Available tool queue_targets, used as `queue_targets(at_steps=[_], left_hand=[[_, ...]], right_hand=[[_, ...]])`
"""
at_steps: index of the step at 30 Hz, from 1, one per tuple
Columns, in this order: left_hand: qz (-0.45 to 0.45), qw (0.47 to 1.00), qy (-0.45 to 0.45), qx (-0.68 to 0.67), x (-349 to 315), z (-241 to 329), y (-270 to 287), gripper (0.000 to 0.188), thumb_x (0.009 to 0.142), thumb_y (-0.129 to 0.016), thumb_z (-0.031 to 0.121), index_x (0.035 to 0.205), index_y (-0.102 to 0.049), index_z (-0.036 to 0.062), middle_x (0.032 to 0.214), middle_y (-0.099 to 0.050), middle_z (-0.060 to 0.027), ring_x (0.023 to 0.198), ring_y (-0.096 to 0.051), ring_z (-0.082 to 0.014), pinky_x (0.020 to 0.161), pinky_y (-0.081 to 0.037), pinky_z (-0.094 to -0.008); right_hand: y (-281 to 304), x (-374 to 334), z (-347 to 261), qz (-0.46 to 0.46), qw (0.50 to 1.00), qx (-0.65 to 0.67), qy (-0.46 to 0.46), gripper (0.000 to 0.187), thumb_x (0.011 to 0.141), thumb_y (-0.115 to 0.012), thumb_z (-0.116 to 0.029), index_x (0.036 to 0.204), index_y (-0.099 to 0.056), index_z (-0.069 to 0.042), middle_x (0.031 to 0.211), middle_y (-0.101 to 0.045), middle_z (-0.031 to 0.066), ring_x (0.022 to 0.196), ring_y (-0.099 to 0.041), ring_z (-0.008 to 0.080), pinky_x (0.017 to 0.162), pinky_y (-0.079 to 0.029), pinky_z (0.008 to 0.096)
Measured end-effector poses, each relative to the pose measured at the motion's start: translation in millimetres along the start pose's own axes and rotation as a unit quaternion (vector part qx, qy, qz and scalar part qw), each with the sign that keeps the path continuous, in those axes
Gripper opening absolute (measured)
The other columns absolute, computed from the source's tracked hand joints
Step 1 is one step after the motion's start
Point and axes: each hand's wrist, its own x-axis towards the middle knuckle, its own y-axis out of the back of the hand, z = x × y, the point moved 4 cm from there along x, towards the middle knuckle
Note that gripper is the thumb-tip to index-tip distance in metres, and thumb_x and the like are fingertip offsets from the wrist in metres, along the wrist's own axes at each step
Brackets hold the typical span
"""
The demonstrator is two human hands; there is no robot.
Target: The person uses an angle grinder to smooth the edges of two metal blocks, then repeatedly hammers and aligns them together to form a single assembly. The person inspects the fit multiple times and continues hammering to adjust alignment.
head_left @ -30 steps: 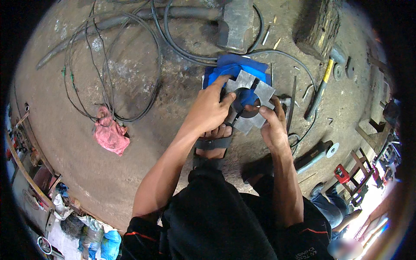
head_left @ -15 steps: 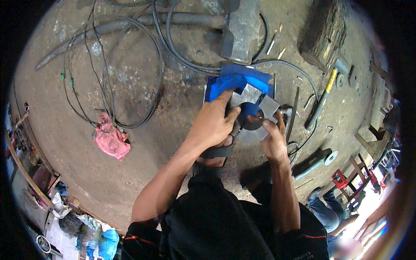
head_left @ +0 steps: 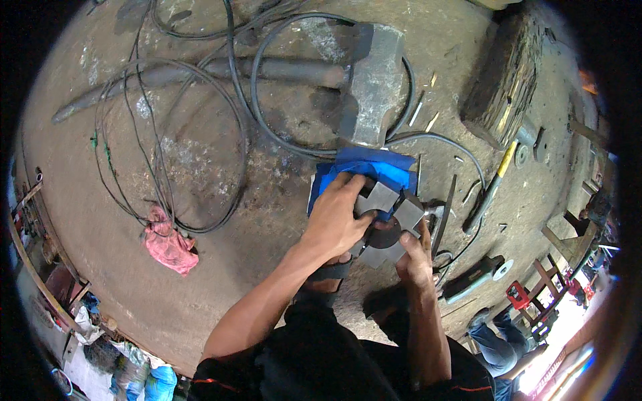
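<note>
A grey metal coupling piece point(head_left: 409, 214) with blocky lobes around a dark round middle is held between my two hands. My left hand point(head_left: 334, 220) is closed on its left side, fingers over the upper lobe and thumb near the centre. On the right, my right hand point(head_left: 416, 259) grips the edge, thumb on top and fingers partly hidden beneath. Just beyond the piece lies a blue sheet or cloth point(head_left: 388, 175), partly covered by the left fingers. My sandalled foot point(head_left: 332, 270) shows below the left hand.
Beyond the blue sheet lies a sledgehammer point(head_left: 376, 87), with black cable point(head_left: 257, 100) looped around. At right are a wooden block point(head_left: 503, 93), a yellow-and-black-handled hammer point(head_left: 498, 170) and an angle grinder point(head_left: 473, 281). A pink rag point(head_left: 170, 247) lies left. Another person's legs point(head_left: 498, 341) show lower right.
The view has shifted, so the floor items sit lower in the picture. Both hands still hold the metal piece, which looks slightly tilted compared with before.
</note>
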Motion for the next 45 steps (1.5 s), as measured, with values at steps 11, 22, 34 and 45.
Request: queue_targets(at_steps=[11,22,34,45], left_hand=[[-0.046,0.998,-0.005,-0.038,3,2,7,0.064,0.082,-0.076,0.002,0.143,-0.058,0.0072,0.131,-0.057,-0.0244,0.119,-0.058,-0.0464,0.1,-0.05,-0.0478],[-0.07,0.997,0.0,-0.041,2,2,10,0.074,0.077,-0.077,-0.002,0.147,-0.053,0.0056,0.136,-0.054,-0.0234,0.125,-0.055,-0.0452,0.104,-0.048,-0.0459],[-0.083,0.996,-0.002,-0.035,2,-8,12,0.074,0.075,-0.077,-0.001,0.145,-0.054,0.0055,0.136,-0.054,-0.0238,0.124,-0.056,-0.0475,0.104,-0.05,-0.0476],[-0.025,0.998,0.055,-0.03,4,1,-4,0.071,0.077,-0.073,0.0,0.146,-0.058,0.0083,0.135,-0.056,-0.0252,0.125,-0.057,-0.0464,0.107,-0.049,-0.0444]], right_hand=[[-12,-2,-10,0.063,0.997,-0.036,-0.037,0.084,0.08,-0.081,-0.022,0.151,-0.04,-0.002,0.13,-0.064,0.0154,0.113,-0.068,0.0284,0.102,-0.053,0.044],[-5,1,-9,0.066,0.99,-0.121,-0.033,0.105,0.065,-0.092,-0.038,0.151,-0.042,-0.002,0.133,-0.06,0.0151,0.123,-0.06,0.0284,0.105,-0.049,0.0435],[-20,4,-33,0.041,0.978,-0.195,-0.062,0.099,0.069,-0.09,-0.018,0.152,-0.039,-0.002,0.135,-0.059,0.0154,0.124,-0.058,0.0281,0.106,-0.049,0.0422],[-3,15,-24,0.015,0.983,-0.178,-0.049,0.095,0.074,-0.089,-0.017,0.152,-0.039,0.002,0.137,-0.059,0.0155,0.127,-0.058,0.0281,0.106,-0.05,0.041]])
